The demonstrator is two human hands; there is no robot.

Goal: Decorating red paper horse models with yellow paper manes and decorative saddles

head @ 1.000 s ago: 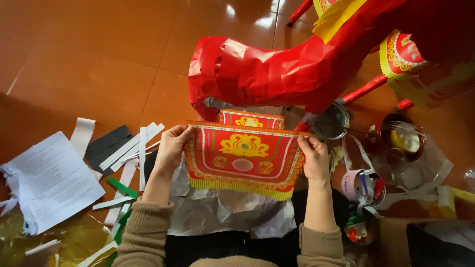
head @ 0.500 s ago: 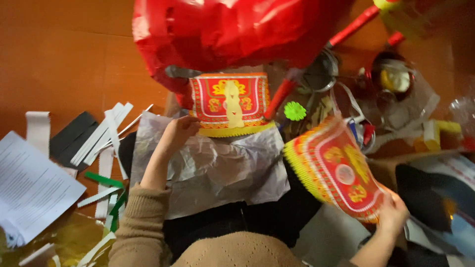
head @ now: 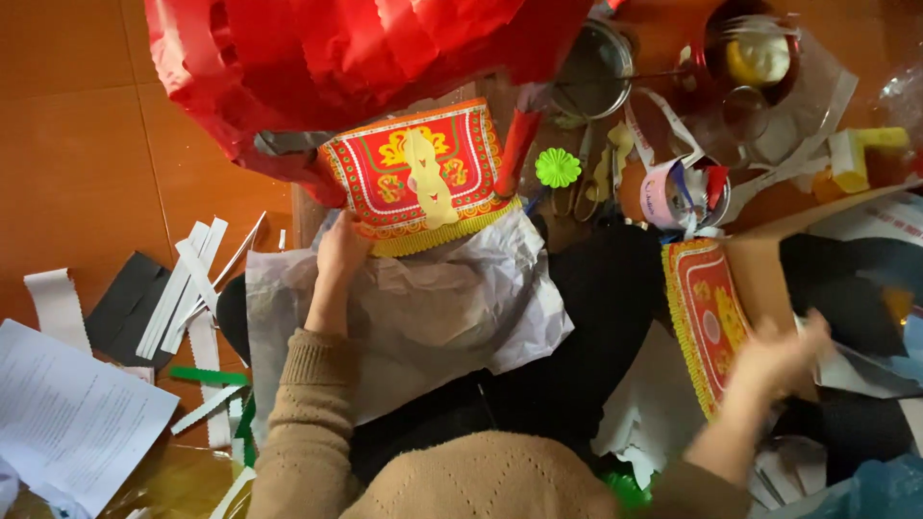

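Since half a second ago the right hand [head: 784, 351], blurred so its grip cannot be told, has carried 1 red-and-gold panel [head: 705, 322] lower, to the cardboard box [head: 760, 269] at right. The left hand [head: 341, 252] still pinches the lower left corner of the other panel [head: 418, 173], which stands under the red paper body [head: 336, 58]. That makes 2 panels, with 1 green paper flower [head: 558, 167] between them.

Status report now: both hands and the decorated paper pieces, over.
Left hand grips red-and-gold paper panel under red paper figure. Right hand, blurred, on second panel by cardboard box. Nothing in the way.
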